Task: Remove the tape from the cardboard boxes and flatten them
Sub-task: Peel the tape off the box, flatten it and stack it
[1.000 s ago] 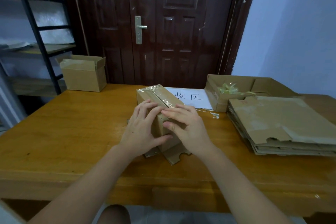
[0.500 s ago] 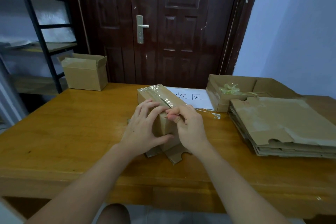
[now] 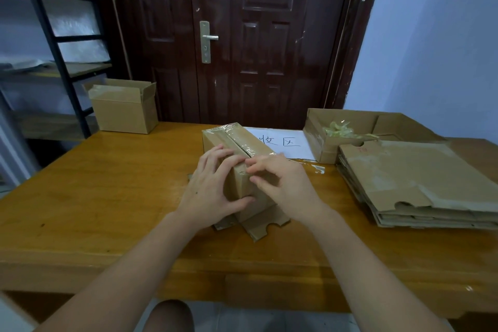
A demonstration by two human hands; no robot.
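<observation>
Two bare hands at work near the front middle of the orange-brown wooden table (image 3: pixel 80 197). Left hand (image 3: pixel 213 191) wrapped round the near left corner of the small brown cardboard box sealed with clear glossy tape (image 3: pixel 242 143), fingers over the top edge, thumb curled under against the front face. Right hand (image 3: pixel 285 186) beside it, fingertips bunched at the tape's near end on the top edge, seemingly picking at it; cannot tell whether any tape is actually pinched. Box upright, bottom flaps splayed out beneath. Probably light and fairly stiff, yet easy to dent; tape thin, slick, clingy, likely to tear; best lifted at a loose end and peeled low along the seam while bracing the corner. Farther right, a stack of flattened brown cardboard sheets (image 3: pixel 417 183). Beyond, a white paper sheet with handwritten characters (image 3: pixel 285 143) and an open shallow cardboard tray holding crumpled tape (image 3: pixel 318 140). Far left, another open brown cardboard box (image 3: pixel 126 113). Behind, a dark brown panelled door (image 3: pixel 242 35).
</observation>
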